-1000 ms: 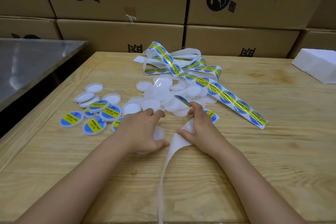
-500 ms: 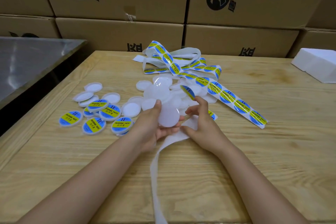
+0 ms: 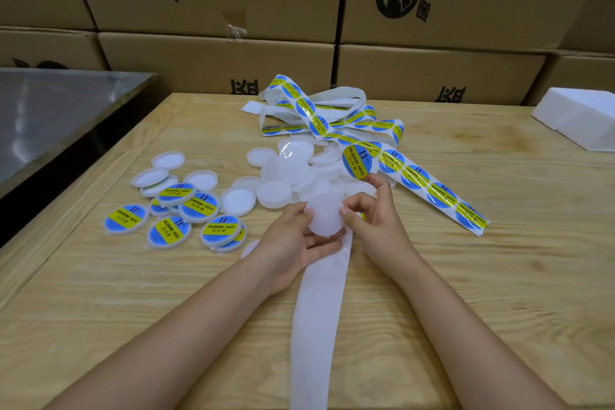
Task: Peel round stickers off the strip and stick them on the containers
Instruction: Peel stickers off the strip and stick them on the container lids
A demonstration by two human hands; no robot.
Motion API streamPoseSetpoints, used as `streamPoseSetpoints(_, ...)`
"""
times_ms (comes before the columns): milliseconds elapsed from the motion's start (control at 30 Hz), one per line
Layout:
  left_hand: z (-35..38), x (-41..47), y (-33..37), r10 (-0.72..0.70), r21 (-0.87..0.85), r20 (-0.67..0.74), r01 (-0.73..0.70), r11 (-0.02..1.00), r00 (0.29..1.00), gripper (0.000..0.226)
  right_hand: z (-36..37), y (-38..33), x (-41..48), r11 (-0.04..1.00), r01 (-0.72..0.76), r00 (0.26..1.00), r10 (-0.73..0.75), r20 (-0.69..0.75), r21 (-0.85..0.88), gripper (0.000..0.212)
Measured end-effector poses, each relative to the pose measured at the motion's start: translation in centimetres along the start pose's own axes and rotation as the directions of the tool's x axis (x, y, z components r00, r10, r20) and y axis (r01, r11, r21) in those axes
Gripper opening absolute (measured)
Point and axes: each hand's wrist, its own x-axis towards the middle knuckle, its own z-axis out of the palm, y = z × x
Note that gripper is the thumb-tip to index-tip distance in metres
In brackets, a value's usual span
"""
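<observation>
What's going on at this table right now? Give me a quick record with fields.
Left hand: holds a blank container
Right hand: holds up a peeled sticker
Labelled containers: clustered at left
Blank pile: beyond the hands
Sticker strip: trails right across the table
Empty backing: runs toward the person

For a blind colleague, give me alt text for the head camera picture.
A person's left hand holds a round translucent white plastic container while the right hand holds a round blue-and-yellow sticker above it. Labelled containers lie left on the pale wooden table, a sticker strip right.
</observation>
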Motion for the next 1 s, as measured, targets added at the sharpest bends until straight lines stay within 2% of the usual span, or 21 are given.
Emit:
streamPoseSetpoints(67,0.0,0.0,-0.1,0.002,-0.004,-0.016,-0.002,1.0,1.0,0.023,0.2,-0.3,0.0,0.999,0.04,0.996,-0.039,-0.082,0.01,0.041)
streamPoseSetpoints(167,0.0,0.1,-0.3,0.005,-0.019,-0.039,-0.006,1.0,0.999,0.025,-0.3,-1.0,0.2,0.991,0.123,0.95,-0.102,-0.294,0.053,0.013)
streamPoseSetpoints(200,-0.1,0.2,-0.3,0.009,-0.024,-0.04,-0.01,1.0,0.999,0.026,-0.5,-1.2,0.3,0.99,0.122,0.946,-0.093,-0.309,0.076,0.013)
streamPoseSetpoints(267,-0.1,0.2,-0.3,0.015,-0.029,-0.029,-0.016,0.999,0.999,0.027,-0.8,-1.3,0.3,0.994,0.075,0.967,-0.053,-0.248,0.077,0.018)
streamPoseSetpoints(367,-0.2,0.2,-0.2,0.019,-0.031,-0.003,-0.019,0.999,1.0,0.028,-0.4,-1.1,-0.1,0.999,0.007,0.989,-0.012,-0.147,-0.035,0.015)
streamPoseSetpoints(500,-0.4,0.1,-0.2,0.016,-0.042,0.042,-0.014,0.999,0.999,0.03,0.0,-1.0,-0.2,0.98,-0.005,0.993,-0.017,-0.113,-0.197,0.021)
streamPoseSetpoints(700,-0.6,0.2,-0.1,0.0,-0.063,0.077,0.005,0.998,0.997,0.03,-0.2,-1.0,0.0,0.964,0.011,0.997,-0.03,-0.068,-0.266,0.019)
streamPoseSetpoints(1000,-0.4,0.1,-0.2,0.019,0.022,0.06,-0.02,1.0,0.998,0.027,-0.5,-1.0,0.0,0.921,0.022,0.999,-0.031,-0.017,-0.389,0.026)
